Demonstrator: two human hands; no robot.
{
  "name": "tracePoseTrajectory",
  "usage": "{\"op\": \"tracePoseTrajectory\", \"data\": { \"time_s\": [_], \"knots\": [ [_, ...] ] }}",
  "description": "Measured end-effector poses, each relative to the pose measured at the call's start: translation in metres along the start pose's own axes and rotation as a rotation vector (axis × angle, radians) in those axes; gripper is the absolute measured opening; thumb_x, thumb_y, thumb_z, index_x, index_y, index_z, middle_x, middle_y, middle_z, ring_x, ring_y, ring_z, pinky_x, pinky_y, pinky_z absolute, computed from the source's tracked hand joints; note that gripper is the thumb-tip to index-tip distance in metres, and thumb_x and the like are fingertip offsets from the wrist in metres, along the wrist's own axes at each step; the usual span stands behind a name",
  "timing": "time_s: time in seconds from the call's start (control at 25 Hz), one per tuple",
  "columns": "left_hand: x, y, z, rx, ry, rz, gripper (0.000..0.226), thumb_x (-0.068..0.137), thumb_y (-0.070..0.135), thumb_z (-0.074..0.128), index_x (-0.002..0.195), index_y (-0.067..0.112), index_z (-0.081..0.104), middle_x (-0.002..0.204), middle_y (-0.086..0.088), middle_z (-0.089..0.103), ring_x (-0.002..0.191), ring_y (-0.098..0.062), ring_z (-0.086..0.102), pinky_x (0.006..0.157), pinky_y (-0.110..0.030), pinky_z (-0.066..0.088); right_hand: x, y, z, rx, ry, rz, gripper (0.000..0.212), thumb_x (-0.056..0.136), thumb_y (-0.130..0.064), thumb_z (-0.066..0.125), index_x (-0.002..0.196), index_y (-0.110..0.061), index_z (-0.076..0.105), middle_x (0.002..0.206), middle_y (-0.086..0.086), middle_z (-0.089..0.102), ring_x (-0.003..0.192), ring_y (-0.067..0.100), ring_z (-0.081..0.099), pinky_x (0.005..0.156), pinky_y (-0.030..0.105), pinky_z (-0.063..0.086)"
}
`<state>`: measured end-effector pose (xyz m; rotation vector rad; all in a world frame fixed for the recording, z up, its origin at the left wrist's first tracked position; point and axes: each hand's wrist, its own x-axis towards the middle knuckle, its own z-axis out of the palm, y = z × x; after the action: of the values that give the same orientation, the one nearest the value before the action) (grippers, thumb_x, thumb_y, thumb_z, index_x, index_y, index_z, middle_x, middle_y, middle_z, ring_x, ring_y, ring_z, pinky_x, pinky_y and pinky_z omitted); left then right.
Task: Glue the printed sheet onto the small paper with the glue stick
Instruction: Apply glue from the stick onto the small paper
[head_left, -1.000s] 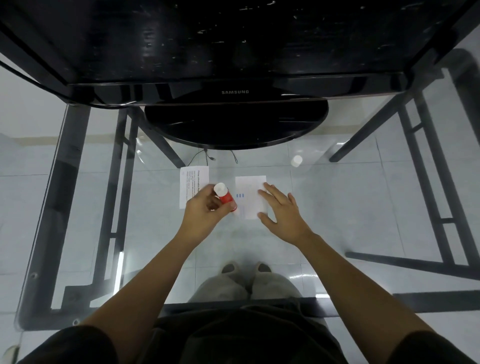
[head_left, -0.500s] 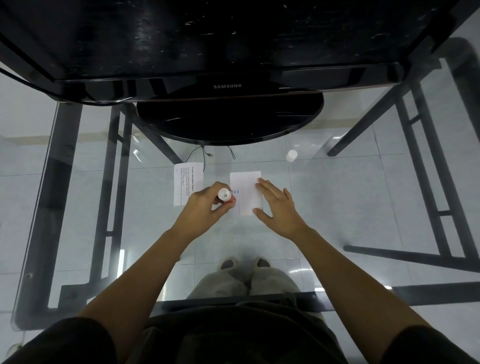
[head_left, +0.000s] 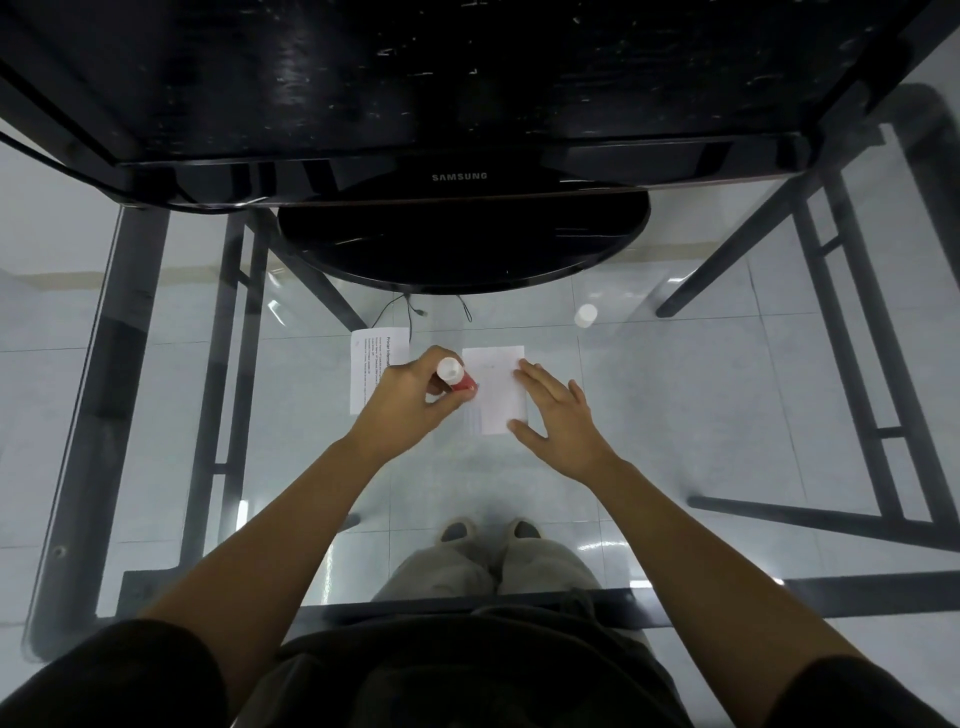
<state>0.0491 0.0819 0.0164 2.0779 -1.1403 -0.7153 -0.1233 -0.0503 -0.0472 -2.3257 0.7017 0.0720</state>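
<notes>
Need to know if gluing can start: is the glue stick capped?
Uncapped: its white cap sits apart on the glass while the left hand holds the glue stick.

red glue stick (head_left: 457, 378) tilted at small paper's (head_left: 496, 387) left edge, printed sheet (head_left: 370, 364) left.

Glass table (head_left: 701, 415) on dark metal frame (head_left: 135, 322), pale tiled floor (head_left: 727, 519) beneath, black Samsung monitor (head_left: 457, 104) behind
</notes>
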Motion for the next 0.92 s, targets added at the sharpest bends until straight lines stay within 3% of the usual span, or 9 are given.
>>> {"op": "tracePoseTrajectory", "data": {
  "time_s": [0.16, 0.36, 0.56, 0.8, 0.92],
  "knots": [
    [-0.008, 0.003, 0.014, 0.032, -0.186, 0.073, 0.03, 0.079, 0.034, 0.069, 0.104, 0.025, 0.055, 0.098, 0.006, 0.066, 0.082, -0.005, 0.059, 0.07, -0.001, 0.04, 0.0, -0.002, -0.001, 0.012, -0.001, 0.004, 0.064, 0.091, -0.038, 0.052, 0.143, -0.017, 0.023, 0.154, 0.002, 0.022, 0.141, 0.019, 0.019, 0.115, 0.043, 0.003],
    [0.016, 0.001, -0.004, 0.012, 0.018, 0.047, 0.024, 0.082, 0.027, 0.068, 0.101, 0.019, 0.055, 0.091, 0.004, 0.068, 0.081, -0.007, 0.062, 0.068, -0.007, 0.044, -0.001, -0.003, -0.004, 0.022, -0.012, 0.011, 0.062, 0.091, -0.037, 0.051, 0.143, -0.018, 0.023, 0.154, 0.001, 0.022, 0.141, 0.018, 0.019, 0.115, 0.042, 0.002],
    [0.005, 0.003, 0.009, 0.023, -0.214, 0.086, 0.027, 0.08, 0.034, 0.068, 0.103, 0.026, 0.055, 0.097, 0.005, 0.068, 0.085, -0.008, 0.064, 0.071, -0.004, 0.043, -0.001, -0.004, -0.005, 0.033, -0.013, 0.011, 0.062, 0.091, -0.037, 0.052, 0.143, -0.017, 0.023, 0.154, 0.001, 0.022, 0.141, 0.018, 0.019, 0.115, 0.044, 0.003],
    [0.032, 0.002, -0.008, 0.055, -0.014, 0.031, 0.025, 0.082, 0.028, 0.068, 0.1, 0.021, 0.054, 0.09, 0.004, 0.066, 0.08, -0.007, 0.062, 0.065, -0.007, 0.041, -0.001, -0.002, -0.004, 0.017, -0.024, 0.012, 0.061, 0.092, -0.038, 0.05, 0.143, -0.018, 0.022, 0.155, 0.0, 0.02, 0.142, 0.016, 0.016, 0.115, 0.041, 0.001],
    [0.026, 0.005, 0.001, 0.04, -0.051, 0.09, 0.027, 0.08, 0.031, 0.069, 0.101, 0.021, 0.054, 0.091, 0.004, 0.067, 0.077, -0.003, 0.06, 0.063, -0.001, 0.041, -0.001, -0.002, -0.003, 0.031, -0.016, 0.004, 0.061, 0.092, -0.038, 0.05, 0.143, -0.019, 0.023, 0.154, -0.001, 0.021, 0.142, 0.016, 0.017, 0.115, 0.042, 0.002]
  ]
}}
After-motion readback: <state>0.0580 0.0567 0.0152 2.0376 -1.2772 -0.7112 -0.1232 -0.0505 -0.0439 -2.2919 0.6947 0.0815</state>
